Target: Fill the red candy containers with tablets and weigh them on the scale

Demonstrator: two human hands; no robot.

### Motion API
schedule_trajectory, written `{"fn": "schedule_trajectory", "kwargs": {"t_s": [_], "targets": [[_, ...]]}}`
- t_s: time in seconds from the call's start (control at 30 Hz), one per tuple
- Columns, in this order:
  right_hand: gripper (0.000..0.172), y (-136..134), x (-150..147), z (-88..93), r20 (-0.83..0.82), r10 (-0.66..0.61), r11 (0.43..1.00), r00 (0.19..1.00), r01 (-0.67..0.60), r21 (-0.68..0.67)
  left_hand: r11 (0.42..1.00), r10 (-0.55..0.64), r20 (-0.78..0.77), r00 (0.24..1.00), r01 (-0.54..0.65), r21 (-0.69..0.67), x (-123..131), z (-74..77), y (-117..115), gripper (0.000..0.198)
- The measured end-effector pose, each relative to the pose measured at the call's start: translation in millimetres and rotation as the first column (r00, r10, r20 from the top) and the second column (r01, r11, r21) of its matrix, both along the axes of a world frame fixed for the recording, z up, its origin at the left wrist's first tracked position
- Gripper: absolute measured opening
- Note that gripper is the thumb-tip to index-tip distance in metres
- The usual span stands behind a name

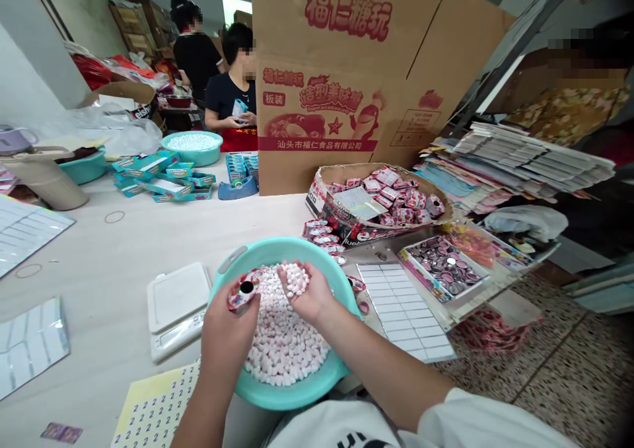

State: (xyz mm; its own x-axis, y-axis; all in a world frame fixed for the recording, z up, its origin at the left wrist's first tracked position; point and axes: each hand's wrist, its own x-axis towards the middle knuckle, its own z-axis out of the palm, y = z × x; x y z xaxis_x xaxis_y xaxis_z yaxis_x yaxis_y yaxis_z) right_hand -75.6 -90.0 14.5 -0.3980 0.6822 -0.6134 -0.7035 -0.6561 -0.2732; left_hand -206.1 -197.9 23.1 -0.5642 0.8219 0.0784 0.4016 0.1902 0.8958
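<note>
A turquoise basin [286, 400] stands in front of me, filled with small white candies [287, 342]. My left hand [228, 326] is at the basin's left side, its fingers closed around a small red-and-white printed candy box [242, 291]. A round dark opening shows on the box's upper side. Over the candies, my right hand [314, 296] is cupped palm up and holds a heap of white candies [296, 279], close to the box but apart from it.
A white scale [179, 296] lies left of the basin. Behind it stands a cut-down carton [341, 226] of printed candy boxes. To the right is a tray of round lids [446, 266]. A large cardboard sheet [341, 58] rises at the back, near two people; another person is at right.
</note>
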Motion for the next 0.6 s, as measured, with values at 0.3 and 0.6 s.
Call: {"fn": "schedule_trajectory", "kwargs": {"t_s": [0.3, 0.6], "targets": [[0.027, 0.7, -10.8, 46.0, -0.081, -0.076, 0.997, 0.994, 0.078, 0.018, 0.98, -0.195, 0.019, 0.981, 0.195, -0.049, 22.1, -11.7, 1.5, 0.037], [0.022, -9.1, -17.7, 38.7, -0.04, -0.067, 0.99, 0.997, 0.072, 0.122, 0.984, -0.151, -0.067, 0.986, 0.156, 0.083, 18.2, -20.0, 4.7, 0.038]]}}
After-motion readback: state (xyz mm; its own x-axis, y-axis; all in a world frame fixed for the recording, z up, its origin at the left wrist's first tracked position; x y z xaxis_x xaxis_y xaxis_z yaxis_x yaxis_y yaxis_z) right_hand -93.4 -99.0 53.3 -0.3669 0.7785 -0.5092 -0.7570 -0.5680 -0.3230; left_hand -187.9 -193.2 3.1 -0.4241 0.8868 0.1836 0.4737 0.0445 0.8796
